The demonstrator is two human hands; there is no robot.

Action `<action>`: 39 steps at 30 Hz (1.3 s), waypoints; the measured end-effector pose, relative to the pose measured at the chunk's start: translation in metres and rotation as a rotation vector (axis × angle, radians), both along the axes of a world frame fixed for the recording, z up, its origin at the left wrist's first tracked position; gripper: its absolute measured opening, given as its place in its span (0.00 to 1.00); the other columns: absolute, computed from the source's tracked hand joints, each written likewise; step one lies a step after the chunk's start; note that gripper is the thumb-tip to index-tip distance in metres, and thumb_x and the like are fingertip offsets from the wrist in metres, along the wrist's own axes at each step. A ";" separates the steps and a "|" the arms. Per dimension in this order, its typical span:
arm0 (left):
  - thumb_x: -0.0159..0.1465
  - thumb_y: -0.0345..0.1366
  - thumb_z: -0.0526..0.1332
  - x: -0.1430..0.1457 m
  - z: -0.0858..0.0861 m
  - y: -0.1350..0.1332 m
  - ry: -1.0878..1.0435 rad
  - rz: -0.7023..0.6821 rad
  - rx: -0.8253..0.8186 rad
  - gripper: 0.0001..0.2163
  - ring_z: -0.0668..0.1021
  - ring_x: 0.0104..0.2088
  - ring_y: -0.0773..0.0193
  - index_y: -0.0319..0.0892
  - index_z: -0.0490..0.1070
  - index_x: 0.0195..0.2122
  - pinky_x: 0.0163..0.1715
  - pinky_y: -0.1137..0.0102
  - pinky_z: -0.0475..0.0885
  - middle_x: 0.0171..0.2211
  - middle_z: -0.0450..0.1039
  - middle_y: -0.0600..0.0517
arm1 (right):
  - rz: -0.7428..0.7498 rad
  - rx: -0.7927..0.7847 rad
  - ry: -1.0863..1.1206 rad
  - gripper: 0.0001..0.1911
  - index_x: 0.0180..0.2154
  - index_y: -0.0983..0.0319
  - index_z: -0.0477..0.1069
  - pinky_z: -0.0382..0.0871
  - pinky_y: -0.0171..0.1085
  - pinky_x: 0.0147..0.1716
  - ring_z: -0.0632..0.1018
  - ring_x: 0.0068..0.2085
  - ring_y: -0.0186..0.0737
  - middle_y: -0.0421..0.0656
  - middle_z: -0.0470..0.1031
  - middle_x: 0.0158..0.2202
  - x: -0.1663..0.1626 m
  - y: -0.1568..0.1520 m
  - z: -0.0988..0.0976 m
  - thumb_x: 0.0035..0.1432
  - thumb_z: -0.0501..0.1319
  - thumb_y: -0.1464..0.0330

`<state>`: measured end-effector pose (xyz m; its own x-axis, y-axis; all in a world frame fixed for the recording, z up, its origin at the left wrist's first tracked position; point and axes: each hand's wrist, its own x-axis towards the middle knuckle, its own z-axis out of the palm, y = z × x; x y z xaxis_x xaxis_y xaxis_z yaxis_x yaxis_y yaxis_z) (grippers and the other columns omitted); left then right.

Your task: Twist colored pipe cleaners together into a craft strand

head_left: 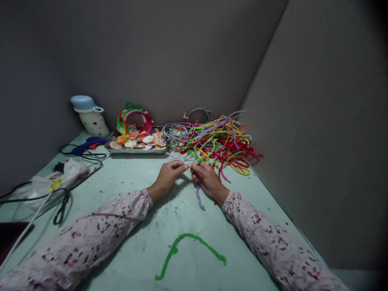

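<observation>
My left hand (169,176) pinches a thin pale pink strand of yarn (189,165) between thumb and forefinger. The fingers of my right hand (208,180) are closed on the same strand, close to the left fingertips. A loose pink end sticks out past my left hand toward the tray. Below my right hand a lilac strand (199,198) shows; whether it joins the held one I cannot tell. Some green yarn (198,160) lies just at the right fingertips, and whether it is held is unclear. Nearer me, a bent green strand (194,235) rests on the table (133,242).
A metal tray (138,151) holds seashells (148,139) and colourful wrapped hoops (148,121). Coiled grey wire (176,131) and a tangled yarn pile (230,141) lie beyond my hands. Left are a bottle (92,119), a blue tool (87,144), a plastic bag (68,173) and black cables (62,210).
</observation>
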<state>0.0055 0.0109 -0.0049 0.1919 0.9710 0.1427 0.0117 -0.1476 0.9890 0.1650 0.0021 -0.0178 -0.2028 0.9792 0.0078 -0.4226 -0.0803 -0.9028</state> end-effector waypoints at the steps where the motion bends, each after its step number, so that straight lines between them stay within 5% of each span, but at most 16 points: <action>1: 0.53 0.45 0.65 0.000 0.001 0.000 -0.001 -0.006 -0.004 0.13 0.71 0.28 0.68 0.38 0.74 0.28 0.31 0.72 0.65 0.25 0.72 0.54 | -0.001 -0.002 -0.003 0.13 0.29 0.62 0.70 0.59 0.30 0.22 0.69 0.23 0.27 0.36 0.70 0.26 0.000 0.000 0.000 0.48 0.68 0.60; 39: 0.53 0.43 0.65 0.001 -0.002 0.001 0.039 -0.008 0.040 0.12 0.73 0.31 0.65 0.38 0.75 0.30 0.34 0.70 0.68 0.29 0.74 0.51 | -0.010 -0.009 -0.055 0.14 0.31 0.61 0.70 0.58 0.30 0.22 0.68 0.24 0.28 0.36 0.70 0.26 0.000 0.000 0.001 0.47 0.69 0.60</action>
<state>0.0064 0.0115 -0.0071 0.2058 0.9632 0.1732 0.0488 -0.1868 0.9812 0.1650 0.0019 -0.0170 -0.1930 0.9811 -0.0121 -0.3727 -0.0847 -0.9241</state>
